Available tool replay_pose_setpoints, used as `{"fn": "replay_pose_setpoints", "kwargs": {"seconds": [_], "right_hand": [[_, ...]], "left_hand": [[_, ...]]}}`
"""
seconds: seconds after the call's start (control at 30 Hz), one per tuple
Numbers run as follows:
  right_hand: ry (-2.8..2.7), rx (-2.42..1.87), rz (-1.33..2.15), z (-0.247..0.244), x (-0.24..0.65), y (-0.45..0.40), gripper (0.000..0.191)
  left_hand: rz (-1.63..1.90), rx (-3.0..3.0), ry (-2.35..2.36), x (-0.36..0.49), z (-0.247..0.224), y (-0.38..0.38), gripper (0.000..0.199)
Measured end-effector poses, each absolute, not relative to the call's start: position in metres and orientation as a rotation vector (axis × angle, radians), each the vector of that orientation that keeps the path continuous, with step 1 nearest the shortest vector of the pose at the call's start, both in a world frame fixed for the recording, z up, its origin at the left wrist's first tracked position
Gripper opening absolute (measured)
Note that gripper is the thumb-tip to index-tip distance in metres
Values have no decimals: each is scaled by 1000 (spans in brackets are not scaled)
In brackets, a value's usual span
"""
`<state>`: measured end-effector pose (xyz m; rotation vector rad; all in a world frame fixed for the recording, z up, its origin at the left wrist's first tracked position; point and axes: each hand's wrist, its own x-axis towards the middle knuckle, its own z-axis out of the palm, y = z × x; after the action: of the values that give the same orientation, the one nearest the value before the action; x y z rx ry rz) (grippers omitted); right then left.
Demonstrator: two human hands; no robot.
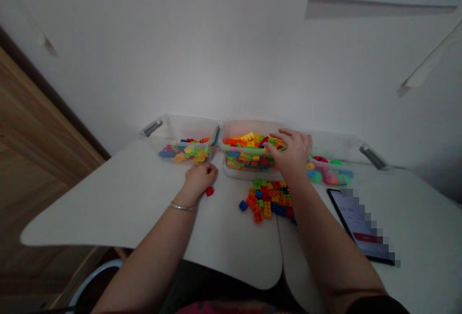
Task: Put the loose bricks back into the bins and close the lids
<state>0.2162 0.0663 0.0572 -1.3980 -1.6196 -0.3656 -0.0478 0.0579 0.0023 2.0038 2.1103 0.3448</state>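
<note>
- White wall [231, 54] and wood panelling [39, 131] frame a pale worktop [119, 198] as two bare hands work over coloured toy bricks.
- Left hand [199, 179]: loosely curled, knuckles up, resting on the worktop; fingers hide whatever may lie beneath, so a grip cannot be told. A thin metal bracelet [183, 206] circles the wrist.
- Just beside that hand, toward the right: a single red plastic brick [210, 191], on the worktop.
- Ahead of the left hand: a clear plastic bin [187, 128] holding a shallow layer of mixed bricks.
- Right hand [290, 152]: open, fingers spread and arched, reaching over the near rim of a second clear bin [252, 128], heaped with bricks; no brick is visibly held.
- Directly below the right hand: a loose pile of plastic bricks [267, 203], orange, blue, green and red, on the worktop, near the second bin.
- Beyond the right hand: a third clear bin [332, 143] holding rounded pieces in green, pink and blue.
- Nearer, right of the right forearm: a tablet [355, 222], lit, its screen partly pixelated.
</note>
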Motion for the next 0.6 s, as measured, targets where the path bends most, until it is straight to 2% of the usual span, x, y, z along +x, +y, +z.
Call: {"fn": "replay_pose_setpoints", "kwargs": {"seconds": [0.33,0.6], "right_hand": [[-1820,-1142,-356,80,190,28,20],[-2405,-941,9,45,145,19,17]], "left_hand": [[382,1973,2101,-53,1,60,34],[354,1998,2086,-52,3,59,33]]}}
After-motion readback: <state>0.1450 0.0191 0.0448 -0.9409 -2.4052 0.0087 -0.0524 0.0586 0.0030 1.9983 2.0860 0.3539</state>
